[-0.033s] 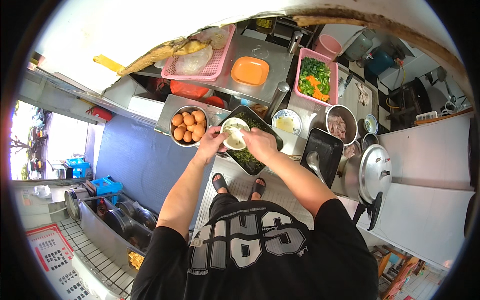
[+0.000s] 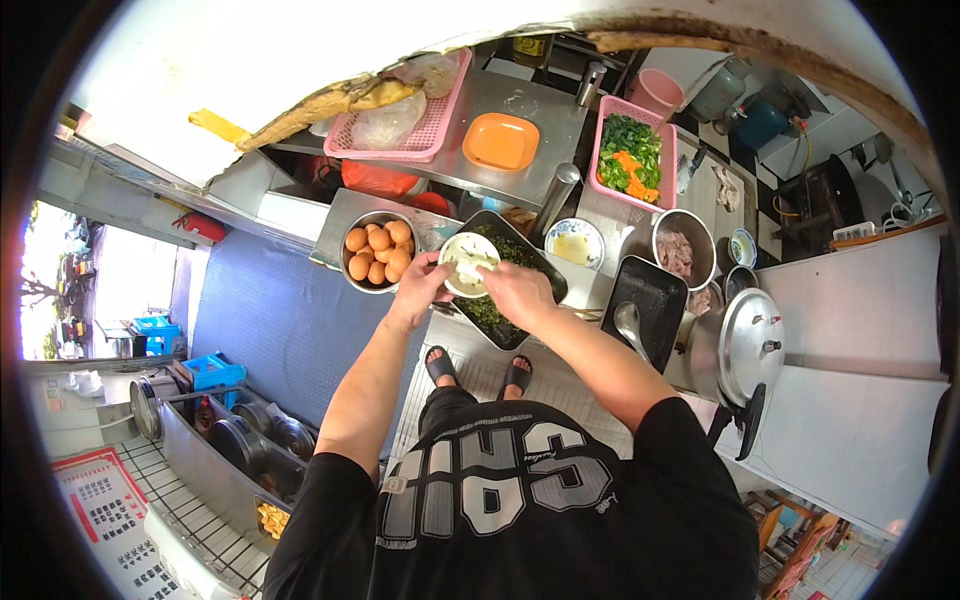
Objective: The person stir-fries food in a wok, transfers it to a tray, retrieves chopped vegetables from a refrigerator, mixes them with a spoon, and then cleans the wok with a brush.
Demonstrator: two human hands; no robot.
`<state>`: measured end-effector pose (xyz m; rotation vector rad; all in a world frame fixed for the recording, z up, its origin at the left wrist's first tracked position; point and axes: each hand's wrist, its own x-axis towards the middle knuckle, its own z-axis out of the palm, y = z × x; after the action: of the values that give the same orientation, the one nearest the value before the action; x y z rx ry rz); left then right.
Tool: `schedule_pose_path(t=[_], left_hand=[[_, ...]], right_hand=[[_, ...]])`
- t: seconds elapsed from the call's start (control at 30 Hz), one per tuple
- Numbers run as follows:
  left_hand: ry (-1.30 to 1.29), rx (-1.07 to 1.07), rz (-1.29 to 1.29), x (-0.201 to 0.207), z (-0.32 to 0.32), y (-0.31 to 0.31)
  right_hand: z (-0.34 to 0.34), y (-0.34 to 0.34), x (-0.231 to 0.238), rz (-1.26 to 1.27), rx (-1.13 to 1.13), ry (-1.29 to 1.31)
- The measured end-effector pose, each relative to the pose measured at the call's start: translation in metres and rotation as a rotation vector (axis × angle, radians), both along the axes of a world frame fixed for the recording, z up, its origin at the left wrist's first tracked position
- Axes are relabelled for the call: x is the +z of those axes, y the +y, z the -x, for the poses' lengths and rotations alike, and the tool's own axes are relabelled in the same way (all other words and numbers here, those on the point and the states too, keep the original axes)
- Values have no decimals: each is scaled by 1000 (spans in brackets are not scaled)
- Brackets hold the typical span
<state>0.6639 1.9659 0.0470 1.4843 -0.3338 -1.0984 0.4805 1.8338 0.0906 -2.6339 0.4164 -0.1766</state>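
Note:
My left hand [image 2: 421,290] grips the left rim of a small white bowl [image 2: 463,287] with pale, whitish food in it. My right hand [image 2: 521,294] is at the bowl's right side, its fingers drawn together at the rim by the pale food. Whether those fingertips hold anything is too small to tell. Under the bowl lies a black tray [image 2: 550,270] of chopped dark green leaves [image 2: 492,318], partly covered by my hands. Just left stands a metal bowl [image 2: 352,281] of brown eggs [image 2: 378,240].
To the right are a patterned bowl [image 2: 574,245] with yellowish liquid, a black tray [image 2: 650,290] with a metal spoon [image 2: 627,320], a metal bowl of raw meat [image 2: 674,254] and a lidded pot [image 2: 752,345]. Farther back are an orange plate [image 2: 500,141] and pink baskets [image 2: 400,152].
The fingers of my right hand have shifted slightly toward me at the bowl's rim, and more of the pale food shows. My left hand keeps its hold.

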Motion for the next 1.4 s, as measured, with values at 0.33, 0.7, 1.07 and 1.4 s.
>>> schedule_pose_path(t=[0.33,0.7,1.07,1.4], left_hand=[[-720,71,-148,34,0,-14],[-337,716,-24,14,-130,62],[2,873,-38,-68,-233,134],[128,689,-27,-116,-249,104]], right_hand=[[6,-20,22,407,102,-33],[27,11,-58,365,-78,152],[13,2,-55,295,-347,354],[-27,-15,-44,373,-152,597]])
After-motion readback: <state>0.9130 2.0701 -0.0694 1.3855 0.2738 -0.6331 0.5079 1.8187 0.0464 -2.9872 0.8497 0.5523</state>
